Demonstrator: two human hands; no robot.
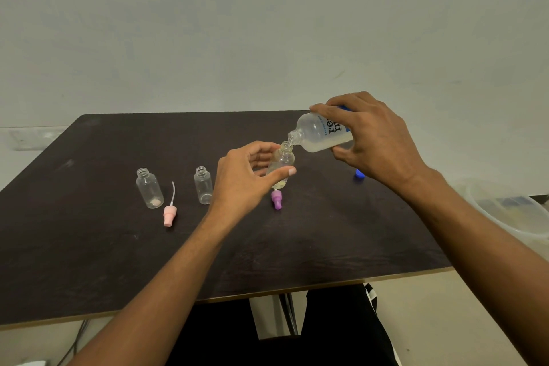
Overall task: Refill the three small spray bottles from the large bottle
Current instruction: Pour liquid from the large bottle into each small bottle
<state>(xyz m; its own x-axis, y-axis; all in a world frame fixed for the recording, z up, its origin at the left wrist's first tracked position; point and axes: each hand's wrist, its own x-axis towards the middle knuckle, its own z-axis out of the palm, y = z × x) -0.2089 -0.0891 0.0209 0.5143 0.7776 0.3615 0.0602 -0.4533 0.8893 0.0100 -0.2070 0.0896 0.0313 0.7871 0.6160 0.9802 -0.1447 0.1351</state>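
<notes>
Clear small bottle [283, 159] pinched in left hand [240, 181] | large bottle [318, 132] gripped and tipped by right hand [377, 142] | mouth to mouth

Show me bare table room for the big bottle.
Bare: the far strip behind the two leftmost small bottles, and the near strip from the pink sprayer to the table edge. Crowded: the row from those bottles past the purple sprayer to the blue cap.

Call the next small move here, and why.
Probably tip the large bottle a touch further with the right hand: its mouth sits at the neck of the small bottle the left hand grips, and liquid shows only near that bottle's bottom.
</notes>
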